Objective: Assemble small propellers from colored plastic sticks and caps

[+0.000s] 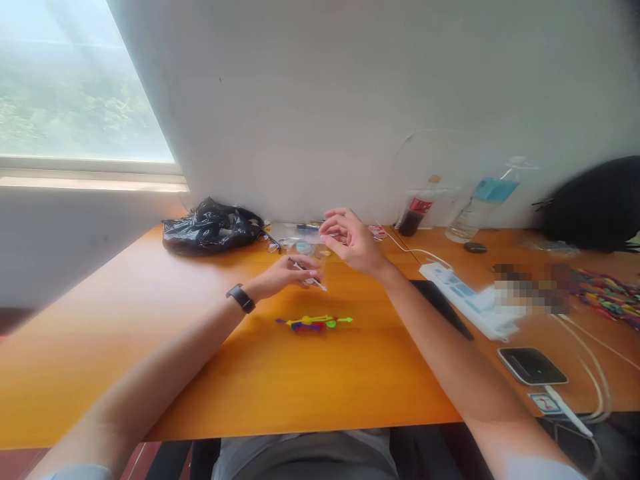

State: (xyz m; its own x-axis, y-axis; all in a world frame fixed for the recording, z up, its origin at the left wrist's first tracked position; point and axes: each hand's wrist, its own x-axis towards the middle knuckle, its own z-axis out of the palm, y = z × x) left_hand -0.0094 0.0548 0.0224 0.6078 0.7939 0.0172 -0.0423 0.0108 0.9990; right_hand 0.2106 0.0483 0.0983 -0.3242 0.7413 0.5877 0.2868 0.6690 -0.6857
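Note:
My left hand [290, 273] has its fingers pinched on a thin stick-like tool [307, 273] that points right, above the orange table [150, 347]. My right hand [350, 240] hovers just above and right of it, fingers curled near a small clear plastic bag [313, 250]; whether it grips the bag I cannot make out. A black watch [241, 298] is on my left wrist. Below the hands lies a small cluster of coloured plastic pieces [314, 323], yellow, green, red and blue.
A black plastic bag [210, 228] sits at the back left. At the right are a white power strip [460, 293], a dark phone [533, 365], cables [590, 360], a water bottle [480, 207], a dark drink bottle [415, 215], coloured items [607, 297] and a black bag [595, 207].

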